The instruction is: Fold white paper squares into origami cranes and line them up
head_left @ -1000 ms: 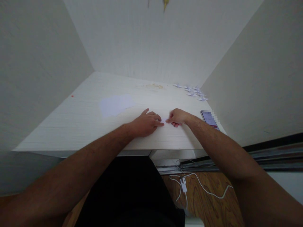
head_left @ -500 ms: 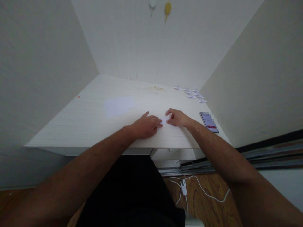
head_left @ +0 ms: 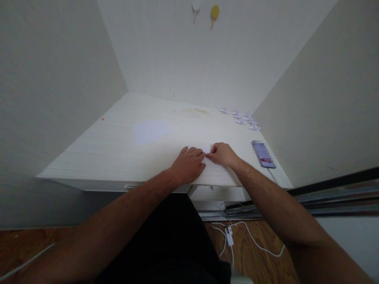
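Observation:
A small white piece of paper lies on the white desk near its front edge, mostly covered by my hands. My left hand rests palm down on the desk, fingers together and curled, fingertips on the paper's left side. My right hand is closed in a loose fist, its fingertips pinching or pressing the paper's right side. The two hands touch each other over the paper. Most of the paper is hidden.
A sheet of white paper lies further back on the left. Several small folded paper figures sit at the back right corner. A phone lies at the right edge. White cables trail on the wooden floor. Walls close in on three sides.
Both hands have slid a little toward the desk's front edge and closed together. My right hand opened flat half a second ago and is curled again now. The camera tilted slightly.

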A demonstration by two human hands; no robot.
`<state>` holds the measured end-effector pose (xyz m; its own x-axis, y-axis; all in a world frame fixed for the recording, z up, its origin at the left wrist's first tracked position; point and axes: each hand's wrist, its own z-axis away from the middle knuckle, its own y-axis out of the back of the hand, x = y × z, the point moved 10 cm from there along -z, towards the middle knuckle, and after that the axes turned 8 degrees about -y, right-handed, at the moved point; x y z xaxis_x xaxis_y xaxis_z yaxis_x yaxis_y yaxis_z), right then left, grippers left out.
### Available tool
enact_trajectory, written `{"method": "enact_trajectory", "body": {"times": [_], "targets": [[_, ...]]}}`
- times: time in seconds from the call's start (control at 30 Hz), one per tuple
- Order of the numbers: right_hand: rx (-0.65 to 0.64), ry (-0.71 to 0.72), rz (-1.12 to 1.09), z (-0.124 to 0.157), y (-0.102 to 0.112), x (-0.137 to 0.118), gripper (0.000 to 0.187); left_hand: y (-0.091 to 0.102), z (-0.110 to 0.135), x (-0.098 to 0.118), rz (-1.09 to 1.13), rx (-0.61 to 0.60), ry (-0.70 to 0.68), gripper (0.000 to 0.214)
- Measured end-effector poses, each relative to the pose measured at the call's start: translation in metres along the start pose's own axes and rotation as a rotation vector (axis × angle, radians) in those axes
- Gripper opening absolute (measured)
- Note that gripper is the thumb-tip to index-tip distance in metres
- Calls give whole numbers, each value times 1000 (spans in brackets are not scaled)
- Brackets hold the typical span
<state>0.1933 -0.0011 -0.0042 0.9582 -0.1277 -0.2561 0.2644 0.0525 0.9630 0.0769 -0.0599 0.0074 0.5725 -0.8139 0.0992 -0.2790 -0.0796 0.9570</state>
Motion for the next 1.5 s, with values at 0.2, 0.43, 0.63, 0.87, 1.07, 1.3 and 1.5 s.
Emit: {"method": "enact_trajectory", "body": {"times": [0.2, 0.43, 0.63, 0.87, 1.07, 1.3, 1.5], "targets": [[61, 182, -1, -9, 9, -11, 29, -9, 5, -6, 56, -42, -12, 44], [-27, 154, 156, -4, 6, -23, 11, -5, 6, -3, 56, -36, -31, 45], [-58, 111, 138, -6, 5, -19, 21, -6, 5, -5, 68, -50, -43, 48], [34, 26, -32, -4, 7, -7, 7, -5, 3, -7, 79, -59, -67, 45], [213, 37, -112, 16, 10, -4, 11, -3, -3, -11, 76, -68, -108, 44], [277, 160, -129, 30, 11, -3, 12, -1, -10, -12, 82, -87, -157, 45], [289, 310, 88, 39, 4, -12, 24, -1, -10, -12, 84, -80, -167, 46]]}}
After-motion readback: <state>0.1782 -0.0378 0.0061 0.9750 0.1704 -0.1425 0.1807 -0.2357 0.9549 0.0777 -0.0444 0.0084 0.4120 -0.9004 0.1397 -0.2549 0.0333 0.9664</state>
